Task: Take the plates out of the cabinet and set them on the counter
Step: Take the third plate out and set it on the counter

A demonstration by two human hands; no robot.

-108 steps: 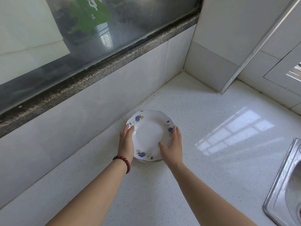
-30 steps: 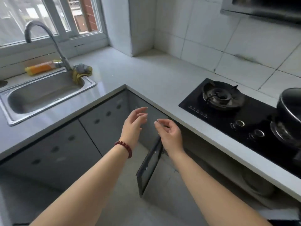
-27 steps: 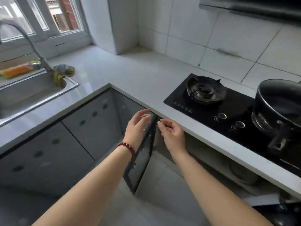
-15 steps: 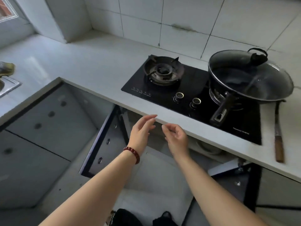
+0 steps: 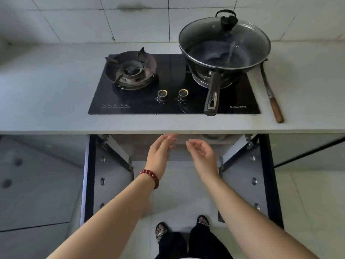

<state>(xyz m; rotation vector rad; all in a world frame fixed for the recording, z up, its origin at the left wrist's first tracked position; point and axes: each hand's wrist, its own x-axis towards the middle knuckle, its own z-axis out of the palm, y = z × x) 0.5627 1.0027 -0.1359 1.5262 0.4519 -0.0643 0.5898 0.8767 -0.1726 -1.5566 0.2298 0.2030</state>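
The cabinet [image 5: 119, 144] under the stove stands with both doors swung wide toward me. Inside, just below the counter edge, the rim of a pale plate [image 5: 212, 136] shows; the rest is hidden by the counter [image 5: 56, 113]. My left hand [image 5: 160, 152], with a red bead bracelet at the wrist, reaches into the opening, fingers apart and empty. My right hand [image 5: 201, 154] is beside it, fingers loosely curled and holding nothing, a little left of the plate.
A black two-burner gas hob [image 5: 168, 85] is set in the counter above, with a lidded wok [image 5: 224, 47] on the right burner, handle pointing at me. A wooden-handled utensil [image 5: 272, 96] lies right of it. The left door [image 5: 110, 184] and right door [image 5: 250, 184] flank my arms.
A few seconds ago both hands held a flowered plate on the counter by the window. Since then my view turned to the stove, and both empty hands moved to the open cabinet.
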